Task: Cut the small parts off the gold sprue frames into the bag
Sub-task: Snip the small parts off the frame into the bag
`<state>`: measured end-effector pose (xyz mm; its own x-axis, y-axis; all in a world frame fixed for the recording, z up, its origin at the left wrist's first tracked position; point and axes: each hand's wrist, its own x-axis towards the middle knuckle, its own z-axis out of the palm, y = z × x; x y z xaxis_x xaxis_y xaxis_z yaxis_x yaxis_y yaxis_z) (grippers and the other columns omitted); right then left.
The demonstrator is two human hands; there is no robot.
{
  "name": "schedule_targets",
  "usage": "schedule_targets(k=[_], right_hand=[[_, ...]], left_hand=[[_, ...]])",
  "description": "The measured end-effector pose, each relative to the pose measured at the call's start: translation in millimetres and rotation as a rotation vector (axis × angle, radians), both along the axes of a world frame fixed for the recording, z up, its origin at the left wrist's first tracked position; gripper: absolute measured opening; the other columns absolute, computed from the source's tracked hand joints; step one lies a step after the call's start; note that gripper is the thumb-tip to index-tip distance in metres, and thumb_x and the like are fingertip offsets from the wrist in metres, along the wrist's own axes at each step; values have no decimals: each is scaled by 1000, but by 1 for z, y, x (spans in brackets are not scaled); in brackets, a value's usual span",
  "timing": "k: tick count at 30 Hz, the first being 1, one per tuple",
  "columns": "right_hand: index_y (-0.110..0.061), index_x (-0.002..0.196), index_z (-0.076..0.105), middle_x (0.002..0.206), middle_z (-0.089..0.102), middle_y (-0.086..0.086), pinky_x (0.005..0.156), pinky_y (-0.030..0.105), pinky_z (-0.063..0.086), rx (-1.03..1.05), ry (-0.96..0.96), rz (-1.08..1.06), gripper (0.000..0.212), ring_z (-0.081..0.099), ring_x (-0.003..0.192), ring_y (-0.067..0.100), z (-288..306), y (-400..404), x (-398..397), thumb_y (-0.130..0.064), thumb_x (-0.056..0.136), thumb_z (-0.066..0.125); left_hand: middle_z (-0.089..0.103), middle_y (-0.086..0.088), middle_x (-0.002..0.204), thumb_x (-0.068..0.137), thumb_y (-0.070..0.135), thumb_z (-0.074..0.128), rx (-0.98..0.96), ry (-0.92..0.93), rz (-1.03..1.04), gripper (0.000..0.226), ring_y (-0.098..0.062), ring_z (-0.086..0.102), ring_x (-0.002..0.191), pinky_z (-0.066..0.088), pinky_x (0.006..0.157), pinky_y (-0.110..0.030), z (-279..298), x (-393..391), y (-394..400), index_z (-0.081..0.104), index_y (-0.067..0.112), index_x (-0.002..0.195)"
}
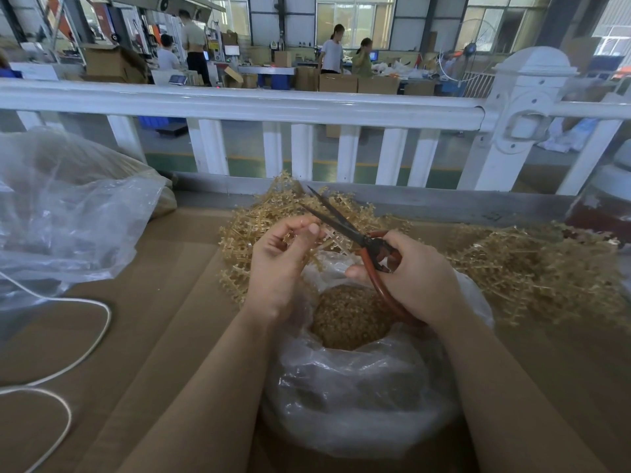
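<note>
My left hand (280, 264) pinches a gold sprue frame (327, 242) above the open mouth of a clear plastic bag (358, 387). My right hand (415, 278) grips red-handled scissors (345, 227) whose dark blades stand open around the frame. Inside the bag lies a heap of small gold parts (348, 319). A pile of gold sprue frames (259, 220) lies behind my hands, and a second pile (532, 264) spreads out to the right.
The work surface is brown cardboard (153, 319). A big crumpled clear bag (68, 213) sits at the left, with a white cord (85, 339) looping below it. A white railing (273, 107) runs across behind; people work far beyond it.
</note>
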<state>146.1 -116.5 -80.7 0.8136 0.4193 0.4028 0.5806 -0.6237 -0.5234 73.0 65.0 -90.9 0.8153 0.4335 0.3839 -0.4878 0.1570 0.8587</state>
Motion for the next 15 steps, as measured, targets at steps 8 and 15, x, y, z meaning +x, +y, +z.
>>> schedule_targets(k=[8,15], right_hand=[[-50,95,50,77,53,-36,57,13,31,-62,-57,-6,69,47,70,-13,-1,1,0,-105,53,41],[-51,95,47,75,50,-37,57,13,31,-76,-85,-17,63,44,68,-12,-3,4,1,-102,57,42]], left_hand=[[70,-9,89,93,-2,60,-23,-37,-51,10,-15,68,84,56,73,-23,2,-2,-7,61,-10,99],[70,-8,86,95,-7,56,-79,-50,-190,13,-13,70,80,58,66,-22,3,-4,-11,55,-19,100]])
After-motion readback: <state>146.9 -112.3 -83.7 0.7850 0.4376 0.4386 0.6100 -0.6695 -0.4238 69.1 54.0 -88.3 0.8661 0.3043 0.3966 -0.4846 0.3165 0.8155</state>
